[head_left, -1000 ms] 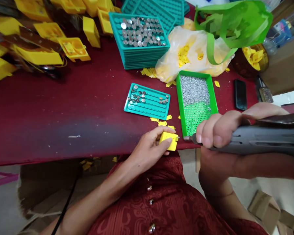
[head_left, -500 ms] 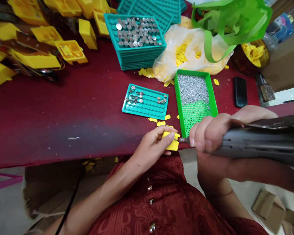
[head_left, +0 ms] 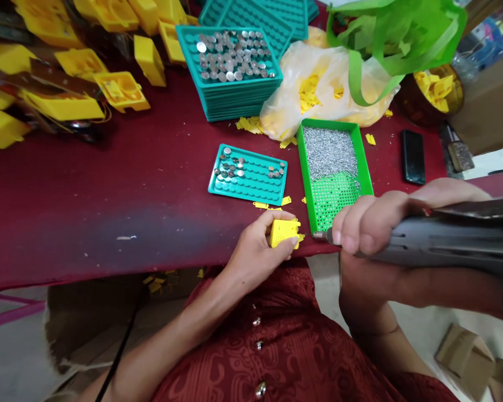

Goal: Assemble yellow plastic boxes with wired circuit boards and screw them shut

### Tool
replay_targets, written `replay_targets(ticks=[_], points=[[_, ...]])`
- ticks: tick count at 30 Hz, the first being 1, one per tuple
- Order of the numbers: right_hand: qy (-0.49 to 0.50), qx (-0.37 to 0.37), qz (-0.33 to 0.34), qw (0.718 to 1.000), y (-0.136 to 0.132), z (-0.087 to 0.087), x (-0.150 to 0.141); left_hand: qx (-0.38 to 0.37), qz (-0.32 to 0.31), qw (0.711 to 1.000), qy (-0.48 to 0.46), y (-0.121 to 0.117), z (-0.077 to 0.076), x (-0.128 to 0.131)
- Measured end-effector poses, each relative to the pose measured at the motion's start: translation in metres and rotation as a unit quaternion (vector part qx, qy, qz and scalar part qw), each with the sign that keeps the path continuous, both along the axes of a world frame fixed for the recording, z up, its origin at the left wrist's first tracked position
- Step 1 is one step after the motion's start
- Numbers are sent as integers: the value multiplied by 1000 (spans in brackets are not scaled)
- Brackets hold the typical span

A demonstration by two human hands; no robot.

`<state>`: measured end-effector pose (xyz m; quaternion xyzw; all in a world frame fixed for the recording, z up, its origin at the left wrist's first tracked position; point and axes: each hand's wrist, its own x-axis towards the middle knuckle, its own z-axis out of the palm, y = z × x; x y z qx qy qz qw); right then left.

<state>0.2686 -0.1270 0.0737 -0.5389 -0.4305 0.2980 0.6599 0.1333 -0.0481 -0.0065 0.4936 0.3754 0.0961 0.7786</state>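
The grey power driver [head_left: 452, 243] has drawn back rightward from the yellow case [head_left: 281, 230], which has turned in the grasp. From the left, I see the left hand [head_left: 257, 251] curled, thumb and fingers pinching that single case at their tips; one green tray [head_left: 335, 204] sits beyond; then the right hand [head_left: 373, 224] wraps the one driver, its bit pointing at the case, near but apart.

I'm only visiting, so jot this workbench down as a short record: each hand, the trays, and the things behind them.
Left hand: holding a small yellow box
Right hand: gripping a dark power tool, its tip facing the box
Green tray: small metal pieces heaped at its far end
Small teal tray: round metal discs
Behind: stacked teal trays, plastic bag
Far right: black phone
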Motion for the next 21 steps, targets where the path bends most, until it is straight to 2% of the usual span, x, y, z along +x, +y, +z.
replay_targets(ticks=[2, 4, 7, 9, 11, 14, 18, 19, 21], points=[[-29, 78, -73, 994, 7, -14, -2, 12, 7, 1000, 8, 3, 1, 3], [-48, 127, -158, 978, 12, -25, 1, 49, 13, 999, 6, 7, 2, 9], [-57, 115, -235, 964, 10, -35, 13, 159, -5, 987, -4, 12, 6, 24], [-75, 86, -253, 961, 5, -40, 22, 234, -27, 972, 4, 15, 9, 36], [-93, 67, -264, 958, 1, -46, 28, 265, -37, 963, 14, 17, 11, 46], [-79, 76, -264, 958, -1, -59, 32, 230, -28, 973, 13, 20, 11, 55], [-62, 66, -259, 962, -1, -69, 36, 176, -27, 984, 21, 22, 11, 53], [-59, 51, -257, 963, -2, -69, 38, 162, -30, 986, 25, 22, 12, 51], [-58, -24, -191, 980, -7, -68, 44, 127, -30, 991, 23, 22, 14, 45]])
